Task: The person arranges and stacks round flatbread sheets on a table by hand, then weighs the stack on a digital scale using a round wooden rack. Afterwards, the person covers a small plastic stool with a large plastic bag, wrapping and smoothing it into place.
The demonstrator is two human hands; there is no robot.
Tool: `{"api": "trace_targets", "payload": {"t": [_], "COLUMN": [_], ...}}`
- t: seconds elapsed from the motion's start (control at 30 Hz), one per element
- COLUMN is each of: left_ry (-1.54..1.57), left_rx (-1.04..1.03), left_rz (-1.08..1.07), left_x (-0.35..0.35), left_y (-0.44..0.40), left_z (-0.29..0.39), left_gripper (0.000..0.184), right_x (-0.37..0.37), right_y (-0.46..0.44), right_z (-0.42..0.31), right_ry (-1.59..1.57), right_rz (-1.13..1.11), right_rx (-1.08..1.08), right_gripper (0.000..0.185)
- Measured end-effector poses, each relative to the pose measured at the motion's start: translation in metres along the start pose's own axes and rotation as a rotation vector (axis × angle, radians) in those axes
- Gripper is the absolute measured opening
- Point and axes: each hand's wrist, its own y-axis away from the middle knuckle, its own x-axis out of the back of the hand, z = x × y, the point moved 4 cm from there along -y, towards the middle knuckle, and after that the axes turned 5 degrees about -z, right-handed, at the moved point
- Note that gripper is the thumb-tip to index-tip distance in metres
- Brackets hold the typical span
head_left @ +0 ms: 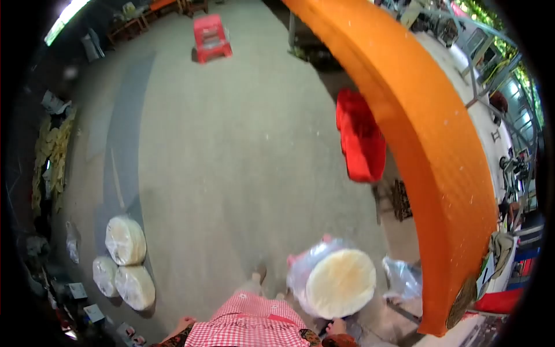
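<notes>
Round pale stack (pixel 341 282), with plastic (pixel 298 279) around its far-left side, sits over pink support (pixel 291 261), mostly hiding it. Right hand (pixel 335 327) at stack's near edge; grip cannot be told. Left hand (pixel 186 322) well apart, opening unclear. Advisable: steady opposite rims, keep level.
</notes>
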Motion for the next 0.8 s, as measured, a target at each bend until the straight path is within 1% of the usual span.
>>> {"api": "trace_targets", "payload": {"t": [0.03, 0.07, 0.13, 0.2, 0.27, 0.3, 0.37, 0.4, 0.43, 0.47, 0.5, 0.53, 0.57, 0.6, 0.63, 0.7, 0.73, 0.8], "left_ry": [0.028, 0.062, 0.147, 0.299, 0.431, 0.492, 0.476, 0.476, 0.441, 0.488, 0.515, 0.528, 0.368, 0.304, 0.239, 0.124, 0.135, 0.246], "left_rx": [0.021, 0.057, 0.122, 0.150, 0.171, 0.188, 0.065, -0.077, -0.135, -0.220, -0.215, -0.237, -0.205, -0.184, -0.220, -0.298, -0.279, -0.101], "left_rz": [0.048, 0.092, 0.181, 0.157, 0.114, 0.090, 0.255, 0.057, -0.041, -0.083, -0.081, -0.072, -0.160, -0.196, -0.184, -0.175, -0.092, 0.257], "left_x": [0.021, 0.033, 0.038, 0.040, 0.047, 0.049, 0.032, 0.028, 0.025, 0.016, 0.004, 0.013, 0.016, 0.019, 0.033, 0.056, 0.076, 0.114], "left_y": [-0.007, -0.003, -0.015, -0.043, -0.108, -0.133, -0.132, -0.163, -0.201, -0.184, -0.201, -0.227, -0.224, -0.224, -0.233, -0.268, -0.291, -0.291], "left_z": [0.011, 0.016, 0.031, 0.068, 0.133, 0.178, 0.347, 0.394, 0.427, 0.502, 0.524, 0.567, 0.605, 0.624, 0.634, 0.628, 0.612, 0.593], "left_gripper": [0.022, 0.023, 0.025, 0.022, 0.020, 0.020, 0.020, 0.017, 0.012, 0.009, 0.010, 0.013, 0.019, 0.021, 0.021, 0.022, 0.022, 0.025], "right_x": [-0.018, -0.041, -0.095, -0.148, -0.198, -0.223, -0.275, -0.299, -0.322, -0.345, -0.367, -0.394, -0.414, -0.425, -0.440, -0.465, -0.477, -0.504], "right_y": [0.008, 0.018, 0.043, 0.079, 0.112, 0.127, 0.147, 0.151, 0.153, 0.154, 0.155, 0.160, 0.160, 0.158, 0.156, 0.143, 0.127, 0.088], "right_z": [-0.007, -0.021, -0.065, -0.114, -0.162, -0.184, -0.225, -0.246, -0.265, -0.285, -0.305, -0.324, -0.340, -0.347, -0.358, -0.371, -0.372, -0.388], "right_ry": [0.036, 0.085, 0.189, 0.289, 0.365, 0.397, 0.447, 0.467, 0.486, 0.503, 0.522, 0.541, 0.574, 0.617, 0.659, 0.798, 0.883, 1.059], "right_rz": [-0.029, -0.106, -0.243, -0.347, -0.414, -0.439, -0.478, -0.486, -0.493, -0.497, -0.495, -0.504, -0.500, -0.488, -0.481, -0.488, -0.500, -0.526], "right_rx": [-0.006, 0.037, 0.143, 0.250, 0.337, 0.372, 0.412, 0.429, 0.442, 0.453, 0.455, 0.446, 0.436, 0.413, 0.393, 0.393, 0.405, 0.501], "right_gripper": [0.012, 0.012, 0.011, 0.011, 0.011, 0.011, 0.011, 0.011, 0.011, 0.011, 0.011, 0.011, 0.011, 0.011, 0.011, 0.012, 0.012, 0.012]}}
